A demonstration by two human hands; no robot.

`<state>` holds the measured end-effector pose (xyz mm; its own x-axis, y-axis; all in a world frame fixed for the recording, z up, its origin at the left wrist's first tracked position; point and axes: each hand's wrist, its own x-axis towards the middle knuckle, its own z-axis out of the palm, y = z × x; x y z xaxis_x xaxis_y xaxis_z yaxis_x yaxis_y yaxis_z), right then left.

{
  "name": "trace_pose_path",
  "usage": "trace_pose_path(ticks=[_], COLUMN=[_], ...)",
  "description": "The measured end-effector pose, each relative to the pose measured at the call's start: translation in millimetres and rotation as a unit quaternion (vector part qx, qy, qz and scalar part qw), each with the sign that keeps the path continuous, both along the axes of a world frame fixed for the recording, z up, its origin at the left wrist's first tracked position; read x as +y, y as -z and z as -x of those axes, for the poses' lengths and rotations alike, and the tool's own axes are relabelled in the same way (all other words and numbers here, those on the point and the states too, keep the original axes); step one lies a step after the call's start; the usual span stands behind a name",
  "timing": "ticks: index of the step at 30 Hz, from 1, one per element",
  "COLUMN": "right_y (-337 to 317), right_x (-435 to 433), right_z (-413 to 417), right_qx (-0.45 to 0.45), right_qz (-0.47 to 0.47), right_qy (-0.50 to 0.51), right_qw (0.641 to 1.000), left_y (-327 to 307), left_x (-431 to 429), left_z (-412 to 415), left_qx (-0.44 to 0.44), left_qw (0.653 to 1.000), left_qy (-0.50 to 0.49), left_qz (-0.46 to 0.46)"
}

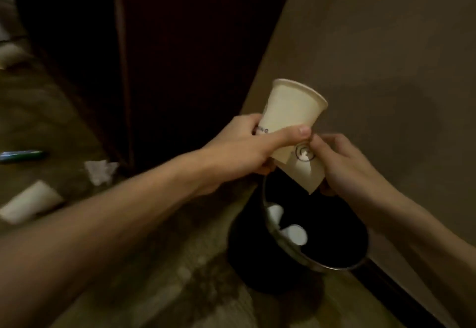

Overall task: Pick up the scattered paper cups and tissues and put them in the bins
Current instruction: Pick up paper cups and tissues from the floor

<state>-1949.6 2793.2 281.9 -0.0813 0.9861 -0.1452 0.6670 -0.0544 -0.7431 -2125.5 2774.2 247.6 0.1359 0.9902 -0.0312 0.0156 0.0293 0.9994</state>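
Held item: a cream paper cup point(292, 111), tilted, rim toward the upper right, directly above the bin point(319, 265) and not touching it.

Left hand point(244, 147): its grip is closed round the cup's lower half, thumb across the front and fingers behind.

Right hand point(345, 165): its grip pinches a printed paper piece point(305, 166) at the cup's base. Whether this is a second, nested cup or part of the same one cannot be told.

Bin: black, round, with a metallic rim, standing on the floor point(154, 263) against the beige wall point(386, 70). Contents: two white cups point(295, 233) lying on their sides, near each other. Anything deeper in the bin is lost in shadow.

Floor, left of the arms: one white cup point(31, 201) on its side, a crumpled tissue point(100, 173) near it, and a blue-green pen point(20, 155) further back
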Motion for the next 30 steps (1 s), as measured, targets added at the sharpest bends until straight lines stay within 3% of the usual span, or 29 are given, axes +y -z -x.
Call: trace_pose_path(ticks=[3,7,10,13,15,19,22,25,28,30], right_y=[6,30,43,46,44,36,35,40,50,62], right_x=[-4,-3,1,3,1,-5,-15,-29,-42,-47], right_z=[-40,-68,-78,-89,-94,-94,-79,-55,-19,8], right_qx=[-0.055,0.049,0.114,0.080,0.050,-0.051,-0.103,-0.156,-0.156,-0.140], right_qz=[0.046,0.238,0.312,0.344,0.352,0.283,0.131,-0.051,-0.093,-0.097], right_qy=[0.027,0.101,0.146,0.123,0.103,0.047,-0.004,-0.129,-0.228,-0.272], right_qw=[0.997,0.965,0.932,0.927,0.929,0.956,0.986,0.978,0.957,0.947], left_y=[17,53,72,75,73,70,53,31,10,-1], left_x=[20,37,47,56,58,54,46,27,-4,-30], left_z=[-48,-85,-95,-100,-102,-98,-73,-32,16,51], left_qx=[-0.010,0.060,0.207,0.361,0.390,0.356,0.392,0.500,0.605,0.640], left_qw=[0.998,0.985,0.963,0.919,0.901,0.920,0.913,0.853,0.772,0.741], left_qy=[0.045,0.108,0.108,0.127,0.169,0.154,0.110,0.085,0.080,0.089], left_qz=[0.030,0.122,0.133,0.098,0.090,0.044,-0.035,-0.126,-0.176,-0.182])
